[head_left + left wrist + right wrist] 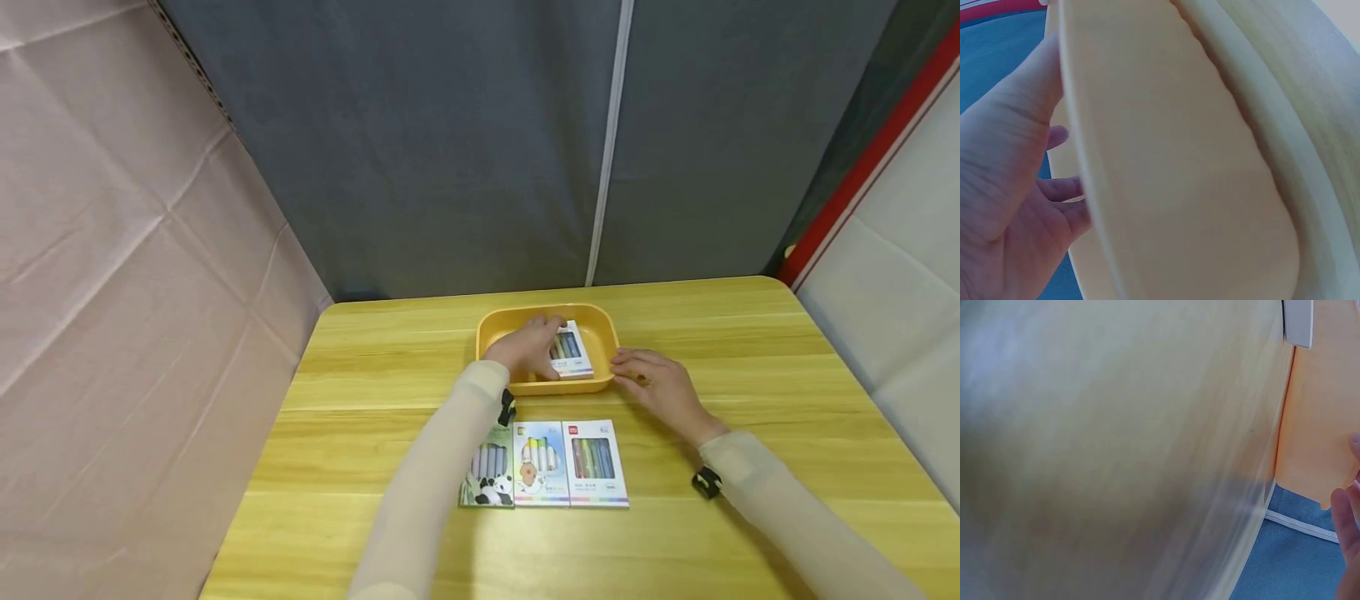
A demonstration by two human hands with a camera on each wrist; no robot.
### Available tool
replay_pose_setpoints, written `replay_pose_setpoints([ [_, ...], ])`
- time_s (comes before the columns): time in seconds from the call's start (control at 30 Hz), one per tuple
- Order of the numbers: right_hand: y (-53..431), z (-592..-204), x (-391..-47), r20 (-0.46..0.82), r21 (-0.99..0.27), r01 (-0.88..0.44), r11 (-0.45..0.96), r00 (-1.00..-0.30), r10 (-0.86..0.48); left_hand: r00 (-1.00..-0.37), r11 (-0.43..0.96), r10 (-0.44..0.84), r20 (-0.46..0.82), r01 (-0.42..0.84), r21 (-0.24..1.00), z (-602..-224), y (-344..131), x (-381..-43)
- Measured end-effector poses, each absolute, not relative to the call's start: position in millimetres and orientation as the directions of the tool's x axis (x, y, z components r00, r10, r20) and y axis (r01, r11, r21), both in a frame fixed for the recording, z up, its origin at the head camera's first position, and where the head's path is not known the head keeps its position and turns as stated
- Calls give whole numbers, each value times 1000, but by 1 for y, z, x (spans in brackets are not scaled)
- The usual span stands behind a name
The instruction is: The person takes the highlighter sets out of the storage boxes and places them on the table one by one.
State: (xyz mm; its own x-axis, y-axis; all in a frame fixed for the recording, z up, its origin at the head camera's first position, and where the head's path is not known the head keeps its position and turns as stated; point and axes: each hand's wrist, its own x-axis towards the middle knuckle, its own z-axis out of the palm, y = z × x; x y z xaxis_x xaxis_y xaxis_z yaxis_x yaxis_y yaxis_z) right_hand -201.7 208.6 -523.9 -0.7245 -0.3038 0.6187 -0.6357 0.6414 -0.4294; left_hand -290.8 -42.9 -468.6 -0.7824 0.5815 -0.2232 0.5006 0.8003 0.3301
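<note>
My left hand point(531, 346) reaches into a yellow plastic tray point(498, 320). Its thumb and fingers span the left part of a white box of markers point(573, 354), whose window shows coloured sticks. In the left wrist view, the tray wall point(1166, 156) hides the fingertips' hold on that box. At the tray's right front corner, my right hand point(660, 392) pinches the rim between thumb and fingers. Three more boxes lie side by side before the tray: a green panda box point(489, 471), a light blue box point(542, 467) and a white box point(596, 464).
The wood-grain table point(360, 467) carries everything. A dark grey curtain point(450, 167) hangs behind its far edge. Pale cloth point(150, 250) stands at the left, and a white panel with a red border point(862, 158) at the right. My left sleeve partly covers the panda box.
</note>
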Motion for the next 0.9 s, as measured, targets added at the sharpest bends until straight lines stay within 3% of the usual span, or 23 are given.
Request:
replay_pose_setpoints([
  [0.37,208,-524,-205,626,-424,-639,642,-719,-302,-769,773,608,-198,515,371,-460,-42,-291],
  [0.9,206,-526,-205,646,-421,-652,631,-704,-295,-758,755,637,-144,574,318,-439,-42,-287],
])
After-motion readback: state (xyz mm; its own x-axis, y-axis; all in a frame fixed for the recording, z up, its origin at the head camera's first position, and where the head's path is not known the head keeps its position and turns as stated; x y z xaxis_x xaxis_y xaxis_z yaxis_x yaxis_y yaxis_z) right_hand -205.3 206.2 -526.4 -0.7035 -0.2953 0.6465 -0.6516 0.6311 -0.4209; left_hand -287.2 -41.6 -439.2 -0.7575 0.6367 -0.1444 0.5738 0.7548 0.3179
